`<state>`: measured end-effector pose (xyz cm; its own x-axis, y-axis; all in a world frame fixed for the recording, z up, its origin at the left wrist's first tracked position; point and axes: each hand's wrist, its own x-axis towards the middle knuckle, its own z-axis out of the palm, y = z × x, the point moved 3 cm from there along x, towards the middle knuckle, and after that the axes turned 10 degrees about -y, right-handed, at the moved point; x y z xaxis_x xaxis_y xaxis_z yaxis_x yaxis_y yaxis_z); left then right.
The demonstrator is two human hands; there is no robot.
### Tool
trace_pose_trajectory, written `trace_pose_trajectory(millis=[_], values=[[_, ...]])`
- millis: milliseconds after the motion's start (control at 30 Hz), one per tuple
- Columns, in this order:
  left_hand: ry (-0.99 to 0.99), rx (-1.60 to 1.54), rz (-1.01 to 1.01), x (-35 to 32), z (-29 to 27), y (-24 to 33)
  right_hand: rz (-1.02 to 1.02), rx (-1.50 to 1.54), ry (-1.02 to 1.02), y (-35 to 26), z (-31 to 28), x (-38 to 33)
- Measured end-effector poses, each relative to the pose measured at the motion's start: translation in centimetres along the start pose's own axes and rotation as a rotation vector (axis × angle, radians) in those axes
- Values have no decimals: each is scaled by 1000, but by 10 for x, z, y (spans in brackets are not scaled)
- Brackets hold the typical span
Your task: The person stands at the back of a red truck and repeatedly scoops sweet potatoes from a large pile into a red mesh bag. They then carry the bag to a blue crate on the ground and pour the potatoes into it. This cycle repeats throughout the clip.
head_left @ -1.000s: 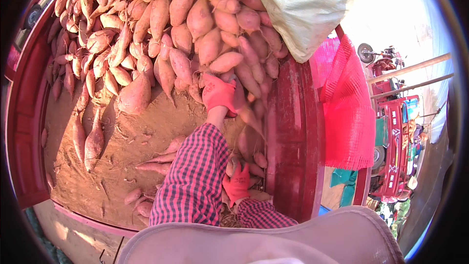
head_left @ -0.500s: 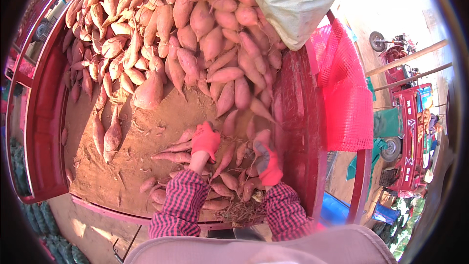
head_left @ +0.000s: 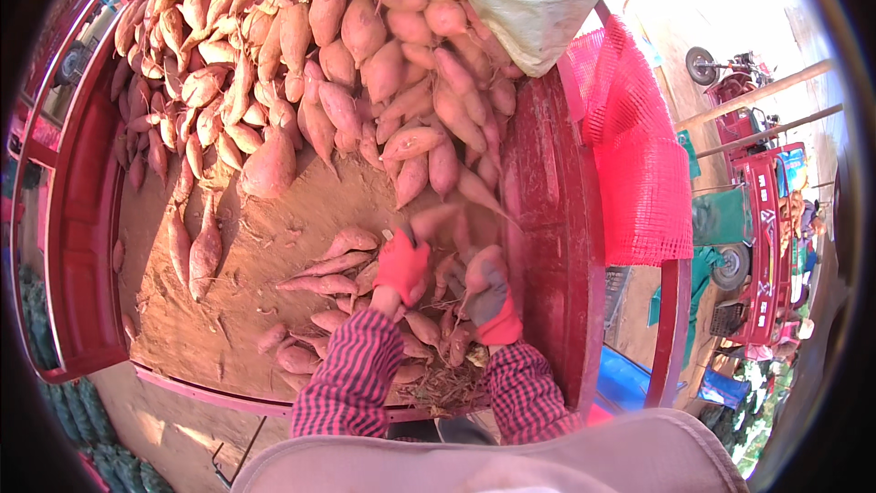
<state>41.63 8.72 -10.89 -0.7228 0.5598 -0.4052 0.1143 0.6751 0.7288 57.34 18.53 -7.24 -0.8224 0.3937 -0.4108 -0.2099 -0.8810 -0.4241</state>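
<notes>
My right hand [head_left: 497, 308], in a red glove with a grey palm, is closed around a sweet potato [head_left: 484, 267] near the cart's right wall. To its left, my left hand [head_left: 402, 267] wears a red glove and has its fingers curled; what they grip, if anything, is hidden. Just beyond those fingers a blurred sweet potato [head_left: 436, 220] lies at a slant. Slender sweet potatoes [head_left: 321, 284] lie left of that hand, and several small ones [head_left: 422, 327] are scattered between and below my wrists.
A large heap of sweet potatoes [head_left: 365, 27] fills the far part of the red cart bed [head_left: 246, 310]. A pale sack [head_left: 538, 0] overhangs its right corner. Pink netting [head_left: 639, 164] drapes over the right wall [head_left: 552, 219]. Dry roots [head_left: 447, 386] gather at the near edge.
My left hand has shifted slightly right, closer to my right hand. The right hand still grips the sweet potato. The sweet potato beyond my left fingers now lies more crosswise.
</notes>
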Motion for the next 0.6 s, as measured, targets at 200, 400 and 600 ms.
trace_pose_trajectory(millis=[200,400,600], values=[[-383,471,625,-76,1,41,83,163,-144,-9,26,8],[-809,-82,730,-114,-11,71,66,114,-48,-8,7,-18],[-251,355,721,-34,-45,115,154,97,4,-2,-7,-50]])
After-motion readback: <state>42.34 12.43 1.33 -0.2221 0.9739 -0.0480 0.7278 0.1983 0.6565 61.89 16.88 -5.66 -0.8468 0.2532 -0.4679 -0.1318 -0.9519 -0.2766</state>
